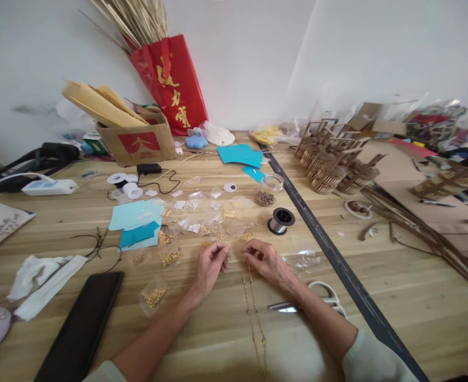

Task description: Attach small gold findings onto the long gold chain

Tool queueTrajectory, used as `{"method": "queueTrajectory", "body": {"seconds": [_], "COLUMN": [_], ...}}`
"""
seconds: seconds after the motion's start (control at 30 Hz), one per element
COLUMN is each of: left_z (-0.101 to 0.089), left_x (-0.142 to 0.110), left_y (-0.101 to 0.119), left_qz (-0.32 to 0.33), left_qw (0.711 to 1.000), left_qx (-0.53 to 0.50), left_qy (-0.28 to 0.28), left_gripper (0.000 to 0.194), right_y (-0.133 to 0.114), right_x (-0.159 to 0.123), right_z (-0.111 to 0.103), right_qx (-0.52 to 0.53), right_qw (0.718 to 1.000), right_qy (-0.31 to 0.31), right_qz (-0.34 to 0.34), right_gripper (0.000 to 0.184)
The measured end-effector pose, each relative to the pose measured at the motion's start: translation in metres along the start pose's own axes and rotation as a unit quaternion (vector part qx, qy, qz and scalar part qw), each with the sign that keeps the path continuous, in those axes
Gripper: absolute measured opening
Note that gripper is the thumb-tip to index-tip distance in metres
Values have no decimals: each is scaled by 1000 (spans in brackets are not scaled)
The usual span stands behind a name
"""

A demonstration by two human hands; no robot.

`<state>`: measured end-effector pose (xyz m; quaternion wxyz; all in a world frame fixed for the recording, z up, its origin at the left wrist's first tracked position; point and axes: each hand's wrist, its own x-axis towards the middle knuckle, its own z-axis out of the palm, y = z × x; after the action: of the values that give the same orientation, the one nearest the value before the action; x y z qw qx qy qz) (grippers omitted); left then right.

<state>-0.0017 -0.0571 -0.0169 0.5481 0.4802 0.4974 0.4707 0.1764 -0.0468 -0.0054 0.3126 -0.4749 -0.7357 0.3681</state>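
My left hand is closed in a pinch over the table, and whatever its fingertips may hold is too small to make out. A short gap to its right, my right hand pinches a thin gold chain. Two strands of that chain run down from the fingers toward the bottom edge of the view. Just beyond both hands lie small clear bags of gold findings. White-handled scissors lie partly hidden under my right forearm. A spool of thin wire stands beyond my right hand.
A black phone lies at the front left, near a bag of gold beads and blue cards. A dark strip crosses the table at right. Wooden baskets, a cardboard box and a red bag stand farther back.
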Motion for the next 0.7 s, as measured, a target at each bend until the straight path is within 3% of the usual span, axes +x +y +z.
{"method": "queueTrajectory", "body": {"seconds": [0.27, 0.7], "left_z": [-1, -3], "left_x": [0, 1], "left_y": [0, 1], "left_qz": [4, 9], "left_qw": [1000, 998], "left_qx": [5, -15], "left_qy": [17, 55], "left_gripper": [27, 26], "right_y": [7, 12], "right_x": [5, 4], "right_z": [-6, -5], "right_qx": [64, 0], "right_qw": [996, 998], "right_qy": [57, 45], "right_qz": [40, 36], "right_gripper": [22, 19]}}
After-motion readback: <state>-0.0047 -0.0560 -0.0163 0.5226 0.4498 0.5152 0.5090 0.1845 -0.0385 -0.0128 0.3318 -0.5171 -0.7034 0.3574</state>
